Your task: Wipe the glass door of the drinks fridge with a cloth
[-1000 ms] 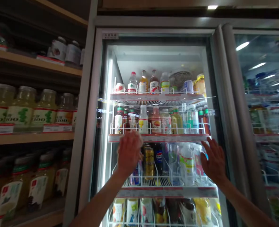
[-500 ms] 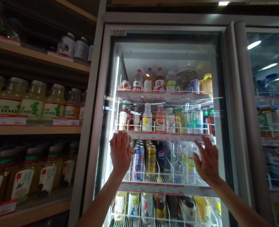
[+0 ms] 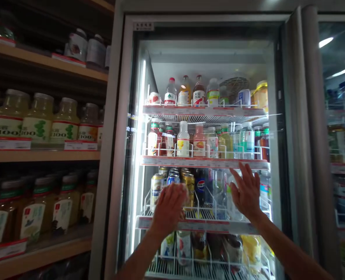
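Both hands draw nearer each other across the lit drinks cooler: the left hand (image 3: 170, 206) shifts inward and lower than half a second ago, uncovering white-and-gold cans (image 3: 156, 190) just beyond its outer side, while the right hand (image 3: 246, 189) edges inward too.

Slipping looks like the main risk, since the glass door (image 3: 206, 116) in front of both palms appears smooth; a palm pressed unevenly could skid or leave smears. What seems to be a pale cloth (image 3: 185, 190) by the left fingertips could also bunch or slide free if held loosely.

Well apart, the two hands differ in pose. The right is spread wide, fingers up, holding nothing visible, seemingly at the glass, though contact cannot be confirmed. The left lies palm away, its fingers close together; whether it grips the cloth or merely presses it cannot be told.

Beyond the pane, a dark cola bottle (image 3: 201, 186) stands between the hands, juice bottles (image 3: 199, 140) line the shelf above them, and price-tagged wooden shelving (image 3: 44, 156) rises to their left.
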Motion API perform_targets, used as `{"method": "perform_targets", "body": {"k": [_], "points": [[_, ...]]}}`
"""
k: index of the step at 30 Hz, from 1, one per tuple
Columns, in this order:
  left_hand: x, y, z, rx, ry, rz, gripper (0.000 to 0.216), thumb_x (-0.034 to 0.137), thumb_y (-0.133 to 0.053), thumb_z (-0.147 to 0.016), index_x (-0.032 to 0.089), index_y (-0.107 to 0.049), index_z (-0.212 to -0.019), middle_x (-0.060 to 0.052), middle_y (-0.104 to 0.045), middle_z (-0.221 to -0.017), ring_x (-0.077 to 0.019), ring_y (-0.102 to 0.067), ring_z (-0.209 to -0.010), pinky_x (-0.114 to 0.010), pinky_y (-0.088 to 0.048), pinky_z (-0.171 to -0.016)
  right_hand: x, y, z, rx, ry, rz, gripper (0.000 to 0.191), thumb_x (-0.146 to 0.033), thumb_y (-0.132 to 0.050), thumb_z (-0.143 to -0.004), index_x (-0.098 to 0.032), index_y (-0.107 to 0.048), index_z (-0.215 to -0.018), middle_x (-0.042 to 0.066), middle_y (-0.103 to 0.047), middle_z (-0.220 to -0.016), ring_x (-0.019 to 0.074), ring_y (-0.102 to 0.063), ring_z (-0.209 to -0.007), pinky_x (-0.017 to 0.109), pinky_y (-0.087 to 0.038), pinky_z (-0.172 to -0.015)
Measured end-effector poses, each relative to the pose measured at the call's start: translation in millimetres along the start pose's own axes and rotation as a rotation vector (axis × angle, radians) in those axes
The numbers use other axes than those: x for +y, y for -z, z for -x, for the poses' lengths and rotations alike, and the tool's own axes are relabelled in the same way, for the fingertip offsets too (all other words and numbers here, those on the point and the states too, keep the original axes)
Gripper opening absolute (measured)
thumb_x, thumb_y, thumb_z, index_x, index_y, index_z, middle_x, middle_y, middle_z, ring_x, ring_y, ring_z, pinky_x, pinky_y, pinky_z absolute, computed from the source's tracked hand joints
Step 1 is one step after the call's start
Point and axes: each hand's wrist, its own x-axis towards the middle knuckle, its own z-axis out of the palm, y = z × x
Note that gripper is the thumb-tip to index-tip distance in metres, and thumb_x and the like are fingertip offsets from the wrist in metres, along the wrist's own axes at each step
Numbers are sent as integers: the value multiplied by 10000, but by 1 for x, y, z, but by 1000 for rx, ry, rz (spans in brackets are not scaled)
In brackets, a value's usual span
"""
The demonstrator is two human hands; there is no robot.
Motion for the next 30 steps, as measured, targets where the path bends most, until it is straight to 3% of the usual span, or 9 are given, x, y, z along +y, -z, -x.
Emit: {"method": "perform_targets", "body": {"k": [4,6,9,14,18,23,27,28,30], "points": [[-8,0,-1,183,384,-131,578,190,-421,-877,165,-228,-1421,-149,-267,-1471,-281,-154,-1384,-484,-223,-1088,-2,1,0,-9,-35,-10,463,-241,-434,-872,-271,-395,-1332,72,-337,-1462,253,-271,-1366,476,-190,-1096],[-4,-1,5,149,339,-91,576,193,-415,-875,174,-231,-1421,-141,-283,-1466,-284,-183,-1376,-488,-253,-1076,-2,1,0,-14,-47,-17,472,-248,-438,-870,-275,-388,-1339,66,-325,-1469,253,-270,-1366,474,-181,-1099],[1,2,19,20,124,-9,577,183,-419,-867,216,-246,-1417,-97,-342,-1445,-262,-230,-1365,-457,-287,-1071,-2,1,-1,-20,-40,-2,497,-251,-441,-867,-288,-362,-1357,56,-300,-1482,256,-270,-1366,471,-184,-1097],[-7,9,25,165,389,-126,619,186,-427,-872,195,-172,-1436,-135,-218,-1490,-286,-167,-1381,-509,-249,-1077,-3,1,-1,-24,-29,20,521,-242,-425,-867,-283,-326,-1378,59,-268,-1495,266,-253,-1372,487,-175,-1096],[0,6,18,-38,15,20,592,186,-416,-870,224,-217,-1426,-71,-346,-1446,-234,-218,-1371,-430,-262,-1096,-4,2,-2,-20,-29,19,514,-236,-428,-868,-275,-337,-1372,61,-279,-1491,264,-259,-1370,483,-186,-1094],[4,-1,1,133,317,-89,627,169,-431,-862,177,-178,-1435,-126,-238,-1486,-269,-130,-1391,-478,-224,-1096,-4,1,-2,-9,-27,13,519,-222,-425,-868,-280,-331,-1375,48,-267,-1496,251,-236,-1379,483,-174,-1102],[4,-8,-23,-45,-45,25,575,206,-424,-866,209,-249,-1415,-73,-408,-1409,-225,-200,-1377,-420,-226,-1107,-4,0,-1,-7,-26,7,511,-222,-442,-866,-273,-346,-1366,61,-297,-1482,253,-242,-1377,479,-186,-1098],[2,-9,-32,-32,-18,14,562,215,-418,-870,210,-262,-1410,-76,-419,-1401,-225,-208,-1375,-423,-229,-1104,-4,0,-1,-10,-29,8,510,-221,-441,-867,-275,-346,-1365,63,-304,-1479,255,-246,-1375,481,-191,-1096],[-3,-10,-48,69,217,-64,548,228,-401,-880,183,-261,-1408,-117,-372,-1425,-254,-181,-1381,-468,-232,-1090,-4,0,-1,-14,-34,10,514,-220,-436,-869,-282,-338,-1369,64,-309,-1476,259,-251,-1373,490,-198,-1091]]}}
